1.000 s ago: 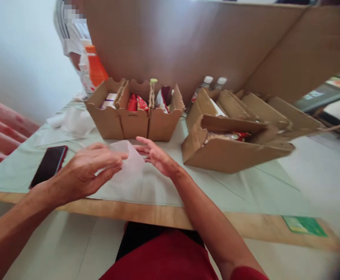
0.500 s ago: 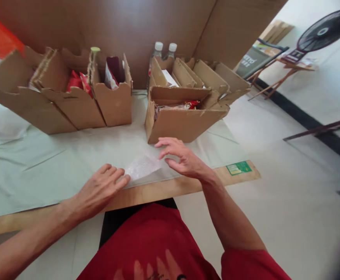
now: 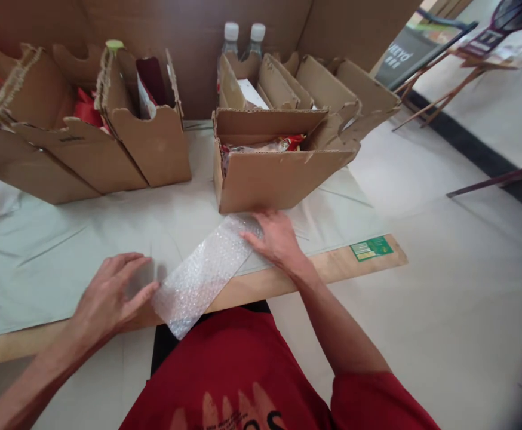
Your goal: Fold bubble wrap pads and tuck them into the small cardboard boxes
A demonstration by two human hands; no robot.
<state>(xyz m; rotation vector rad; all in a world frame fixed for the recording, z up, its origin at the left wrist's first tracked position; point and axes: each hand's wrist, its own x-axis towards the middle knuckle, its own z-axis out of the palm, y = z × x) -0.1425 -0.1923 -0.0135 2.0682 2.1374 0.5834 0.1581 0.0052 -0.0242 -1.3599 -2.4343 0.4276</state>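
Note:
A sheet of clear bubble wrap [image 3: 205, 272] lies slantwise across the table's front edge. Its near end overhangs the edge close to the red shirt [image 3: 234, 370]. My right hand [image 3: 276, 239] rests at the far end of the wrap, its thumb apart from the fingers and lying over the sheet. Those fingertips are close to the foot of a cardboard bin [image 3: 283, 182], which has red and clear packets [image 3: 288, 143] inside. To the left of the wrap, my left hand [image 3: 113, 289] is open, thumb and fingers spread, its thumb tip close to the sheet's near end.
More cardboard bins [image 3: 149, 149] stand along the back left, with another group [image 3: 328, 83] at the back right. Two white-capped bottles [image 3: 230, 36] stand behind them. A green label [image 3: 372, 248] is stuck at the table's right corner. A fan [image 3: 518, 18] is beyond.
The bubble wrap now lies longer and flatter, its near end over the table edge. My left hand has moved left and down, away from it; my right hand has lowered onto its far end.

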